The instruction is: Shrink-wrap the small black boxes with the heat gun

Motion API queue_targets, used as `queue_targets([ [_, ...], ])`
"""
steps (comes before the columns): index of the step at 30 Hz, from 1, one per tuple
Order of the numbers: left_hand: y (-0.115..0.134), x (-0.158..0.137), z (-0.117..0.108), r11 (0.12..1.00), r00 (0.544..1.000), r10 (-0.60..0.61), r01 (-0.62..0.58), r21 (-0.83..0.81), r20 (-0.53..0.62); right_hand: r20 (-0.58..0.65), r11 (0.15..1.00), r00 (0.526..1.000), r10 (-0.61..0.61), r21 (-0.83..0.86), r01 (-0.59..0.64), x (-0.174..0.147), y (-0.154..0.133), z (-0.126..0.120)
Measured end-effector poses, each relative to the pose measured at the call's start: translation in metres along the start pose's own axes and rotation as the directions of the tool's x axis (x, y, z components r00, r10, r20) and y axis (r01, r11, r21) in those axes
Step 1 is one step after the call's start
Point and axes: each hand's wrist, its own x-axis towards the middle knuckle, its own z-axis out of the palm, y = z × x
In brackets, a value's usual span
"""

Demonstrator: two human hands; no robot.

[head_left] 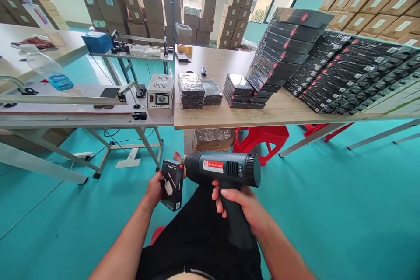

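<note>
My left hand [154, 190] grips a small black product box [172, 186] by its left edge, above my lap. White items are pictured on the box front. In my right hand [241, 203] is a dark heat gun [226, 168] with a red and white label, its handle wrapped by my fingers. The gun lies sideways, nozzle pointing left at the upper right side of the box. Whether the nozzle touches the box I cannot tell. On the table beyond stand stacks of wrapped boxes [191, 92] and more black boxes [239, 89].
Tall stacks of black boxes [348, 70] fill the table's right side. A sealing machine with a control unit [160, 96] stands at left, with a water bottle [49, 70] on it. Under the table are a carton [213, 140] and a red stool [262, 138]. Cables cross the floor.
</note>
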Motion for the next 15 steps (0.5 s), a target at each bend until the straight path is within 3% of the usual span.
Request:
queue_targets([
  [4,-0.002,0.002,-0.005,0.999,1.000,0.017,-0.018,-0.040,-0.023,0.077,0.998,0.996,0.049,-0.051,-0.045,-0.004,0.005,0.001],
  [9,-0.002,0.006,-0.011,0.990,0.993,0.050,-0.063,-0.123,-0.111,0.178,0.970,0.961,0.211,-0.157,-0.184,-0.028,0.038,-0.008],
  [15,0.009,0.005,-0.008,0.980,0.980,0.070,-0.102,-0.172,-0.185,0.139,0.967,0.959,0.248,-0.093,-0.236,-0.047,0.058,-0.012],
])
